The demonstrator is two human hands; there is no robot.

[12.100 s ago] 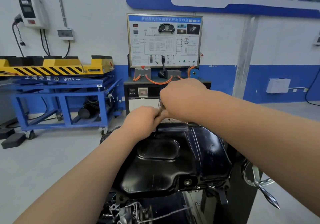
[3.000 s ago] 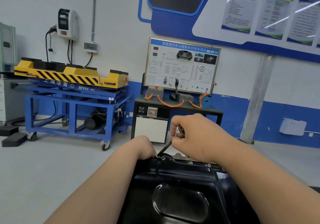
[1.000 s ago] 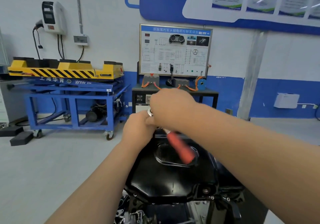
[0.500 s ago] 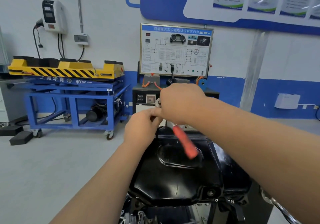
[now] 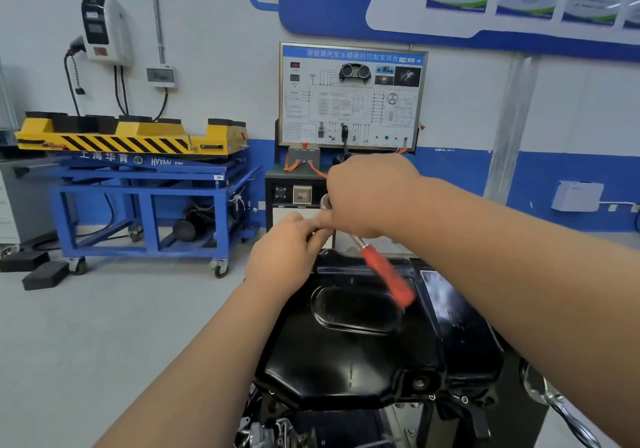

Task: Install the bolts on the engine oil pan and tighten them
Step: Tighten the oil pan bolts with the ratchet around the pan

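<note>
The black engine oil pan (image 5: 363, 354) sits bolted-side up on an engine stand below me. Small bolts (image 5: 432, 396) show along its near flange. My right hand (image 5: 367, 194) is closed around the head of a ratchet wrench (image 5: 388, 276), whose red handle slants down to the right over the pan. My left hand (image 5: 284, 253) pinches the wrench's socket end at the pan's far left edge. The bolt under the socket is hidden by my fingers.
A blue wheeled cart (image 5: 138, 198) with a yellow lift platform stands at the left. A training control panel (image 5: 351, 97) on a cabinet is straight ahead behind the pan. A chrome stand handle (image 5: 561, 409) sticks out at the lower right. Black foam blocks (image 5: 45, 274) lie on the floor.
The red handle has swung a little to the right and lower over the pan. Both hands stay at the pan's far left edge; my view has shifted slightly.
</note>
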